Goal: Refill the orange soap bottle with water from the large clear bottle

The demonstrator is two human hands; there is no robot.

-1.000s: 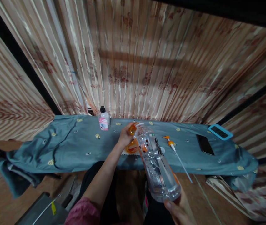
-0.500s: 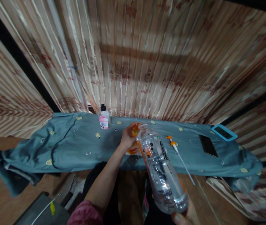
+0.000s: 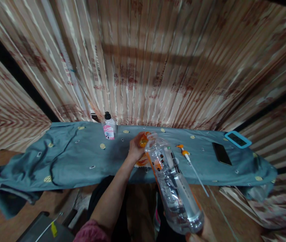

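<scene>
left hand point(image 3: 135, 148): forearm reaching forward, gripping orange container point(image 3: 143, 142) | right hand point(image 3: 206, 231): low, gripping tilted clear bottle point(image 3: 174, 188) near base

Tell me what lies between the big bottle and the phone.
The orange pump lies between the big bottle and the phone in the head view.

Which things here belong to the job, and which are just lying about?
Job:
Large clear plastic bottle, in the right hand
Translucent orange container, in the left hand
Orange-and-white long-tubed plastic pump, probably

Apparently lying about:
Clear, black-capped, pink-labelled plastic bottle
Black rectangular phone
Blue-framed rectangular device
</scene>
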